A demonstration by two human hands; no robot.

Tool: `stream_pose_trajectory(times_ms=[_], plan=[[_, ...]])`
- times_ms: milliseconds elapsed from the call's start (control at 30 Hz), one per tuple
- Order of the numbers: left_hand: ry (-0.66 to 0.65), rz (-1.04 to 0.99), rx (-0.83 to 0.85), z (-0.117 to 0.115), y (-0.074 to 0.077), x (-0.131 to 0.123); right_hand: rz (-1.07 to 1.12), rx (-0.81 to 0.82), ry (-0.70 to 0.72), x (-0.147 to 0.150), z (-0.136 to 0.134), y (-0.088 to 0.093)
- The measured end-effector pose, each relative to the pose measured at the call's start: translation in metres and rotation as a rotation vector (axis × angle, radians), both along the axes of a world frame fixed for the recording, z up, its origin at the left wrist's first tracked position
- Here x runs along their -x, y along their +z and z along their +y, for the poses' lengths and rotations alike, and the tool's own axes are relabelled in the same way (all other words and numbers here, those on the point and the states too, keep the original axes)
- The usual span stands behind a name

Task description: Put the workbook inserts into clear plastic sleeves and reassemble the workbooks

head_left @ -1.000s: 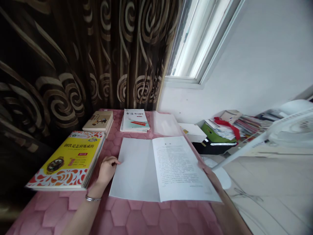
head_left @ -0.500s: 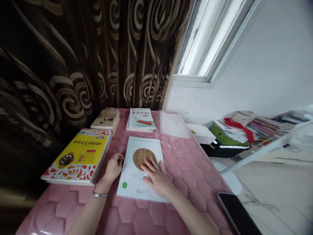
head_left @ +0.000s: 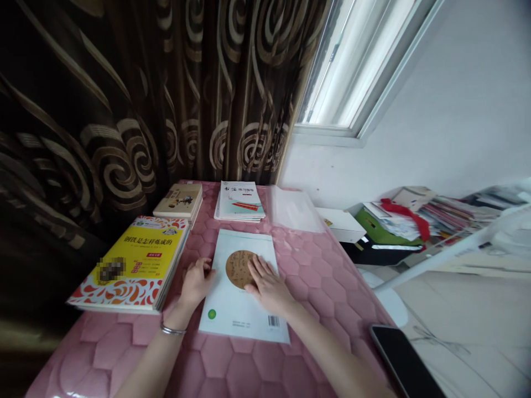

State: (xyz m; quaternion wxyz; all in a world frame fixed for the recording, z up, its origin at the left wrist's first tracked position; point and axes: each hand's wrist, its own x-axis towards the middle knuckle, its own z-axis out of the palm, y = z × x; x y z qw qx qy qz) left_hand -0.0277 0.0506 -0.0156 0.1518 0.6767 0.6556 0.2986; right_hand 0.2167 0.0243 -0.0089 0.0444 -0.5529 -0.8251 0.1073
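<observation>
A pale blue book (head_left: 232,309) lies closed on the pink padded cover, showing a brown circle, a small green round mark and a barcode. My right hand (head_left: 269,287) rests flat on it, fingers stretched out over the right part of the circle. At the book's left edge is my left hand (head_left: 197,281), its fingers loosely bent and apart, the thumb side touching that edge. A bracelet (head_left: 172,330) circles my left wrist. To the left lies a stack of books topped by a yellow one (head_left: 143,257).
Behind are a stack of small tan books (head_left: 178,200), several white booklets (head_left: 240,200) and a clear plastic sheet (head_left: 296,209). A phone (head_left: 404,359) sits at the right edge of the pink table (head_left: 240,370). Beyond stand a white box (head_left: 342,224) and a lamp stand (head_left: 431,265).
My right hand has slid a little right across the cover, uncovering more of the circle and the barcode. My left hand has shifted slightly right, against the book's edge.
</observation>
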Motion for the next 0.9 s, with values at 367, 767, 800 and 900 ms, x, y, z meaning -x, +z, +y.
stream_pose_trajectory(times_ms=[367, 767, 800, 900], plan=[[0.027, 0.010, 0.035, 0.002, -0.001, -0.001, -0.140, 0.054, -0.262, -0.032, 0.090, 0.013], [0.010, -0.083, 0.072, 0.007, -0.001, 0.003, 0.066, -0.061, -0.135, 0.071, -0.007, -0.009], [0.008, -0.097, 0.079, 0.007, -0.001, 0.004, 0.068, -0.066, -0.112, 0.067, -0.017, -0.011], [0.006, -0.119, 0.102, 0.007, 0.001, 0.004, 0.031, -0.070, -0.140, 0.036, -0.037, -0.013]])
